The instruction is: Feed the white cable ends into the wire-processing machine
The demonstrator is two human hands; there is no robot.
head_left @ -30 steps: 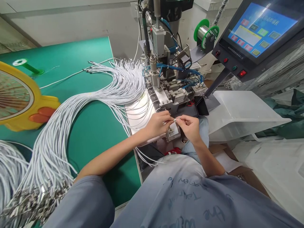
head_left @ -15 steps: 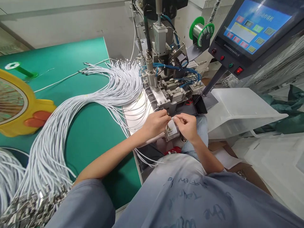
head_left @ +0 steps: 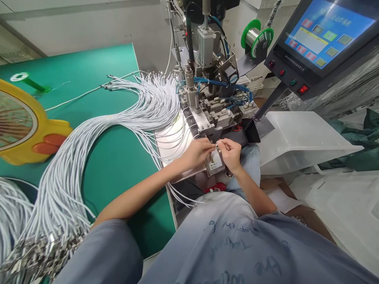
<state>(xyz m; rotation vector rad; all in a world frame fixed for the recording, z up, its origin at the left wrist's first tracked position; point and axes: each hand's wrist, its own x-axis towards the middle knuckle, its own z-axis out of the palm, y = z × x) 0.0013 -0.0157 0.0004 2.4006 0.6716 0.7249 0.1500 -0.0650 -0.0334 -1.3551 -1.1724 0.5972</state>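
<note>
My left hand [head_left: 197, 153] and my right hand [head_left: 231, 153] meet fingertip to fingertip just in front of a small metal machine [head_left: 211, 106]. Both hands are pinched on the end of a thin white cable [head_left: 215, 146], held level between them. Below the fingers sits a small block with a warning label [head_left: 215, 161]. A big bundle of white cables [head_left: 97, 138] fans across the green mat [head_left: 118, 165] to my left, its metal plugs [head_left: 41, 252] heaped at the lower left.
A touchscreen control panel [head_left: 322, 35] with buttons stands at the upper right. A green solder spool [head_left: 257, 37] is behind the machine. A white plastic tray [head_left: 299, 138] lies right of the machine. A yellow fan [head_left: 26, 122] rests on the mat's left.
Both hands have moved a little up and toward the machine with the cable end still pinched between them. The view has shifted slightly.
</note>
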